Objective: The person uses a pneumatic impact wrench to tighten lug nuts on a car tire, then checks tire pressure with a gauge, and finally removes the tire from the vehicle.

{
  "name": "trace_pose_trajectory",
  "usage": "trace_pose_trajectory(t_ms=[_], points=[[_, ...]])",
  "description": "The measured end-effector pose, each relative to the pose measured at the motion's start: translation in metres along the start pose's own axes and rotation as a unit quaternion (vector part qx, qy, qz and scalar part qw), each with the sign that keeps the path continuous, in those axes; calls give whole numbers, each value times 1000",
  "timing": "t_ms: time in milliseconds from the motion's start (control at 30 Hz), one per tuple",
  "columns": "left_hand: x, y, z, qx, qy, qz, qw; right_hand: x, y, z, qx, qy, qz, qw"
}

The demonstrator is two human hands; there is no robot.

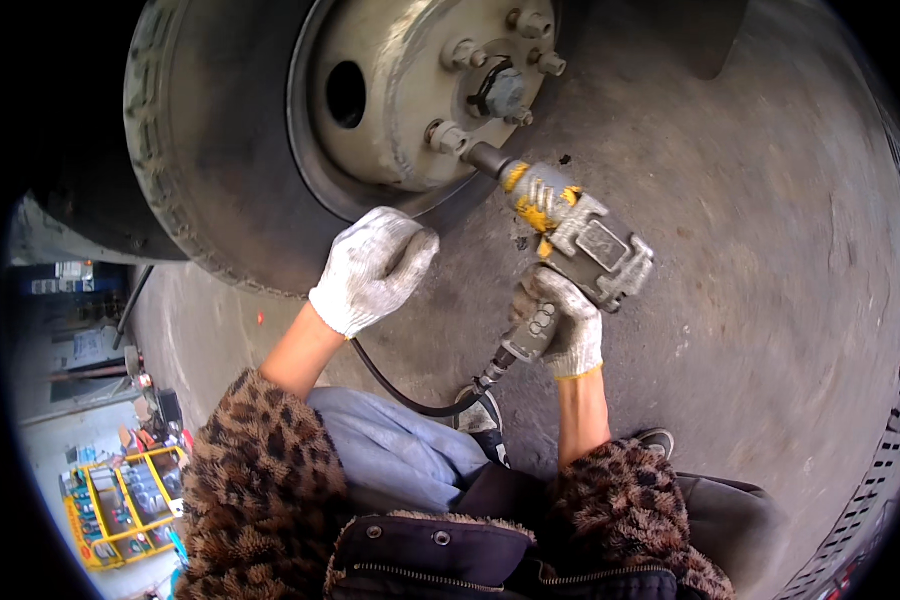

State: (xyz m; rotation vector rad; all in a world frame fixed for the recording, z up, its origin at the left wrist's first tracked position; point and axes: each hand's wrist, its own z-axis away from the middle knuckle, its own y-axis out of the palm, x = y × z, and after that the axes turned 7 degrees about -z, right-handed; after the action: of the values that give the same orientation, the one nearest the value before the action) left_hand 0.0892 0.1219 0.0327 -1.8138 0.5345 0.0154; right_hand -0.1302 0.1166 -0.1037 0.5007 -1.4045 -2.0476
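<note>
My right hand (567, 318), in a white knit glove, is wrapped round the handle of an air impact wrench (600, 245) with a worn grey and yellow body. The dark socket (487, 159) at its nose meets the end of a lug nut (448, 138) on the wheel (390, 110). From the handle's base a black air hose (400, 398) curves left, passing behind my left wrist. Gloved too, my left hand (378, 268) is closed in a loose curl just below the rim, apart from the wrench. Whatever its fingers may hold is hidden.
Several more lug nuts (462, 54) surround the wheel's hub (503, 92). The black tyre (232, 130) stands on a grey floor (770, 230). At lower left is a yellow divided rack (130, 500) of small parts. My shoe (482, 415) is below the hose, and a slotted strip (885, 450) edges the right.
</note>
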Motion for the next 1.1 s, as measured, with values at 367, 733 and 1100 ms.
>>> trace_pose_trajectory(t_ms=[367, 733, 1100], points=[[9, 52, -31, 97, -363, 315, 872, -5, -6, -7, -18, -38, 108, 993], [-6, 121, -88, -40, -506, 670, 542, 3, -34, -14, -19, -48, 101, 994], [-33, 56, -152, -15, -286, 793, 537, 71, 80, -3, 62, -190, 237, 951]])
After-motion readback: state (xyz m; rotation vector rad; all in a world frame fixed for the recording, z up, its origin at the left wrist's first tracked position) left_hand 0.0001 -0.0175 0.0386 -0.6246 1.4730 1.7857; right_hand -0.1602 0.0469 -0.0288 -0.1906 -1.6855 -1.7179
